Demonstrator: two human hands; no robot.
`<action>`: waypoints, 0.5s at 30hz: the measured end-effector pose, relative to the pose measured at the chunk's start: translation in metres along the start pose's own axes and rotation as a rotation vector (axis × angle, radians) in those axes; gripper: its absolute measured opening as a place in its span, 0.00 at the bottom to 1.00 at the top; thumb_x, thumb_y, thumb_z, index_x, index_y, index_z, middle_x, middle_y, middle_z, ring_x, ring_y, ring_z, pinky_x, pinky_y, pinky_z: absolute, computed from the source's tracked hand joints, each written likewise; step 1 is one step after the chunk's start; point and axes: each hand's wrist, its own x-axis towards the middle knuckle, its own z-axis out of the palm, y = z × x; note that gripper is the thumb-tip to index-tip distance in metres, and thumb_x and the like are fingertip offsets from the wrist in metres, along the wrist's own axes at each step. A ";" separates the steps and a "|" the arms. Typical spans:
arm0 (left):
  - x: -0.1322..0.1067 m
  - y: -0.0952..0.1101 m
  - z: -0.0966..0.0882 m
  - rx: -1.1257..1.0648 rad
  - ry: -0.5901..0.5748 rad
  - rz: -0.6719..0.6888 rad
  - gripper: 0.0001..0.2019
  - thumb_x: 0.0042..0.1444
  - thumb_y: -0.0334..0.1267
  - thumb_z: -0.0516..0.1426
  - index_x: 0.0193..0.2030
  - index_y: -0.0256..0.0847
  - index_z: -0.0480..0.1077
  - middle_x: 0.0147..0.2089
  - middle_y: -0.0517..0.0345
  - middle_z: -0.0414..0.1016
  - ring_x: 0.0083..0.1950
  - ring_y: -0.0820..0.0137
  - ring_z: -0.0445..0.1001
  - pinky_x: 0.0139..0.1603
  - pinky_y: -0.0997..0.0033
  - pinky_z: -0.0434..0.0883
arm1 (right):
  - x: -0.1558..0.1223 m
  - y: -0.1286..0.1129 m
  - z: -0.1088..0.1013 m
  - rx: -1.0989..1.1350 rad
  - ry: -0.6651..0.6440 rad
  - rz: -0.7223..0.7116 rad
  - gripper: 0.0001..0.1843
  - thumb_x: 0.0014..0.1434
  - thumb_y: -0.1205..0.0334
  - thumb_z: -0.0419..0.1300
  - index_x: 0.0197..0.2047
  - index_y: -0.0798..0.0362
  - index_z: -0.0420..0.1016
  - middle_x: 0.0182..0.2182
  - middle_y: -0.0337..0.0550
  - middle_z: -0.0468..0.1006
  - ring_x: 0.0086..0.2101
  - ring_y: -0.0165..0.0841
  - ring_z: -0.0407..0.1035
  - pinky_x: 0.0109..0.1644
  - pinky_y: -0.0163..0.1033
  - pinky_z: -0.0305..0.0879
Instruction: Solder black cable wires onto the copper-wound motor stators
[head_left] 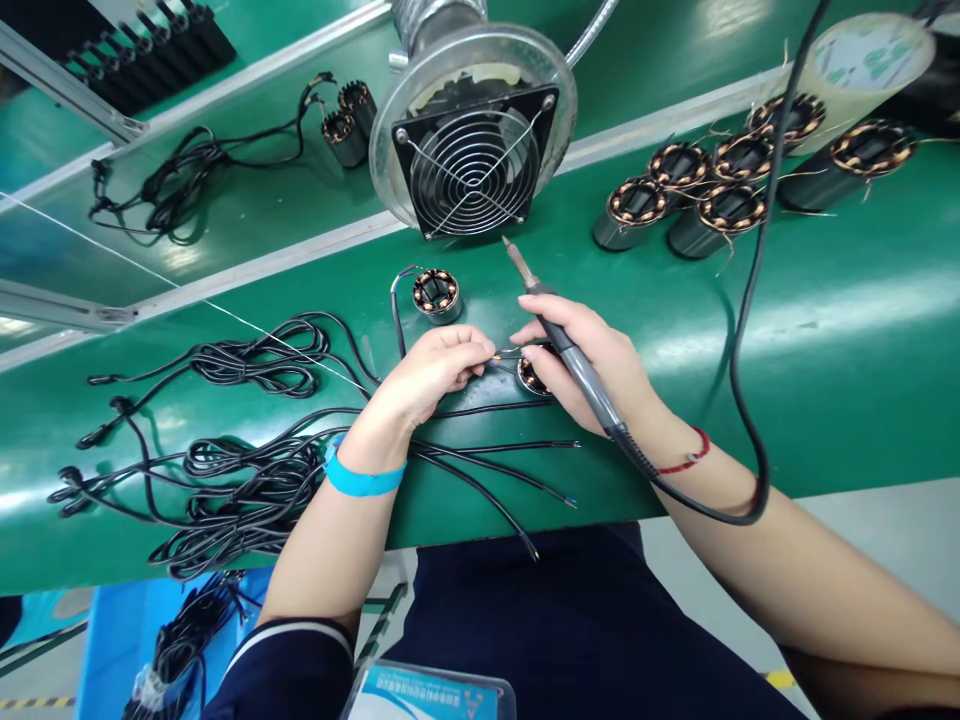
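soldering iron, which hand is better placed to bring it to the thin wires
Probably the right: the right hand holds the soldering iron, though its tip points away from the thin wires. The left hand pinches those wires.

Electrical workshop, soldering iron (581,372), fan (474,180), green workbench (862,350)

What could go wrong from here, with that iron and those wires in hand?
1. The right hand holds a soldering iron with its tip pointing away; if hot, it could burn the left hand when swung toward the wires pinched there.
2. The iron's cord loops across the right forearm, so it might tug the iron off line.
3. Loose cables pass by the left wrist and could snag.
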 end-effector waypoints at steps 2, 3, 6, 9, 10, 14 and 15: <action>0.000 -0.001 0.001 -0.010 0.010 0.024 0.06 0.43 0.34 0.60 0.22 0.37 0.67 0.20 0.64 0.63 0.20 0.82 0.54 0.20 0.79 0.46 | 0.001 -0.001 0.003 0.033 -0.003 0.044 0.20 0.62 0.65 0.57 0.58 0.47 0.66 0.40 0.39 0.81 0.41 0.34 0.77 0.50 0.43 0.71; 0.000 -0.001 0.001 -0.016 0.015 0.035 0.05 0.42 0.34 0.60 0.22 0.37 0.68 0.20 0.65 0.62 0.20 0.82 0.54 0.20 0.79 0.46 | 0.002 -0.001 0.004 0.042 -0.001 0.073 0.20 0.62 0.64 0.57 0.58 0.46 0.66 0.39 0.38 0.81 0.38 0.33 0.76 0.48 0.42 0.71; 0.000 -0.002 0.004 -0.031 0.048 0.058 0.04 0.42 0.33 0.61 0.22 0.37 0.69 0.19 0.66 0.62 0.20 0.82 0.54 0.21 0.78 0.47 | 0.004 -0.003 0.006 0.066 0.010 0.142 0.20 0.62 0.65 0.56 0.58 0.45 0.66 0.36 0.37 0.80 0.34 0.31 0.75 0.44 0.40 0.72; 0.000 -0.002 0.009 -0.059 0.103 0.060 0.04 0.42 0.32 0.63 0.22 0.37 0.71 0.20 0.66 0.66 0.21 0.81 0.56 0.23 0.77 0.53 | 0.005 -0.003 0.007 0.086 0.014 0.160 0.20 0.62 0.64 0.57 0.58 0.46 0.66 0.36 0.37 0.80 0.32 0.31 0.74 0.43 0.40 0.72; -0.001 -0.001 0.012 -0.068 0.120 0.055 0.04 0.42 0.32 0.63 0.22 0.37 0.72 0.20 0.66 0.67 0.22 0.81 0.57 0.25 0.77 0.55 | 0.005 -0.003 0.007 0.089 0.011 0.162 0.20 0.62 0.64 0.57 0.57 0.46 0.66 0.36 0.37 0.80 0.32 0.31 0.74 0.43 0.40 0.72; -0.002 0.001 0.018 -0.085 0.130 0.041 0.04 0.44 0.32 0.65 0.24 0.37 0.74 0.18 0.67 0.65 0.22 0.80 0.59 0.26 0.76 0.58 | 0.003 -0.001 0.007 0.099 0.002 0.166 0.21 0.61 0.64 0.57 0.58 0.46 0.66 0.37 0.38 0.80 0.33 0.31 0.75 0.42 0.40 0.73; -0.002 0.001 0.018 -0.084 0.116 0.042 0.04 0.45 0.33 0.65 0.25 0.37 0.75 0.17 0.67 0.63 0.21 0.80 0.58 0.25 0.76 0.57 | 0.001 -0.001 0.006 0.095 0.011 0.158 0.22 0.61 0.64 0.57 0.59 0.46 0.65 0.38 0.38 0.80 0.34 0.31 0.75 0.42 0.40 0.73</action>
